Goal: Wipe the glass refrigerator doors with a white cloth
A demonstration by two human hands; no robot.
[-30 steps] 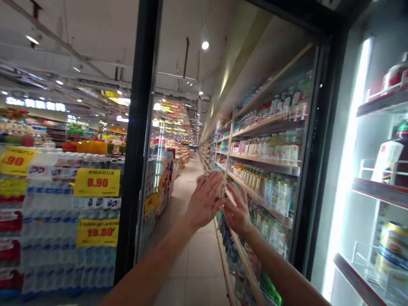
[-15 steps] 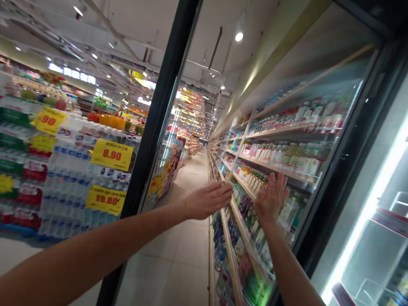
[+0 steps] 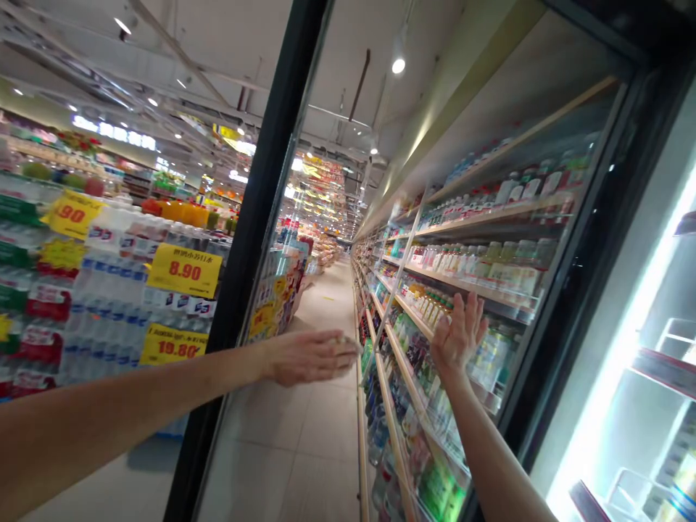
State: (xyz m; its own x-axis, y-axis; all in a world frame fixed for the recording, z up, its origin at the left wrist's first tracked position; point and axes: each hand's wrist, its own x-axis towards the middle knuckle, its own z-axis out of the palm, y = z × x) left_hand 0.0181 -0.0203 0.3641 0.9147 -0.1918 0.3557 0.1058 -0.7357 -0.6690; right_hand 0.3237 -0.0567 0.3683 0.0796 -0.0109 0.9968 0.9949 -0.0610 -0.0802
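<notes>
A tall glass door with a dark frame [image 3: 259,167] stands swung outward before me, tilted in my view. My right hand [image 3: 460,335] is raised at the pane with its fingers spread; whether the palm touches the glass I cannot tell. Stretched across the pane is my left hand [image 3: 309,357], its fingers extended and slightly blurred. Neither hand holds anything that I can see. Through or in the glass appear long shelves of bottled drinks [image 3: 489,268], beyond my right hand.
Stacked packs of bottled water [image 3: 106,312] stand at left with yellow price signs [image 3: 185,270]. A pale tiled aisle [image 3: 326,304] runs into the distance. At right, a bright light strip [image 3: 614,362] lines the cooler's inside, beside a shelf edge [image 3: 660,371].
My left hand has moved left and slightly down, away from my right hand. My right hand stays nearly in place. The view has shifted a little.
</notes>
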